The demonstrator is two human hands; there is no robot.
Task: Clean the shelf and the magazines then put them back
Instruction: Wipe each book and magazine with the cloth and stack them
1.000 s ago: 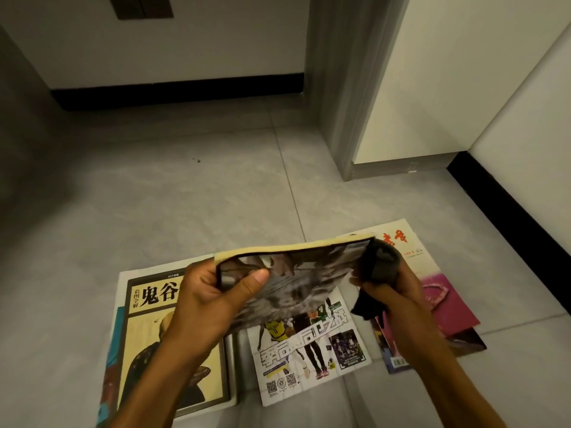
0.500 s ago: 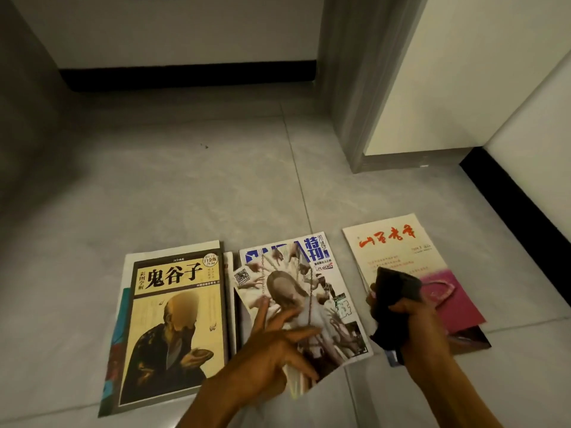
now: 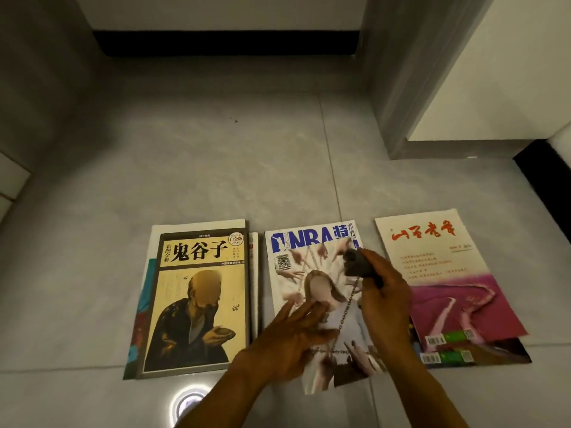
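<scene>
The left hand (image 3: pixel 290 341) lies flat, fingers straight, on the middle magazine (image 3: pixel 312 291) on the floor (image 3: pixel 216 168). The right hand (image 3: pixel 383 301) has its grip closed round a dark cloth (image 3: pixel 357 262) above that cover.

Looks like a home interior, hallway or room corner. Grey tiled floor (image 3: pixel 216 168) with grout lines, white walls with black skirting (image 3: pixel 228 43) at 12 o'clock and again at 3 o'clock, grey door frame (image 3: pixel 392 88) at 1 o'clock. Magazines and a book (image 3: pixel 197 298) spread flat on the tiles at 6 o'clock. Dim light, ceiling lamp reflection (image 3: pixel 188 403) on the floor.
</scene>
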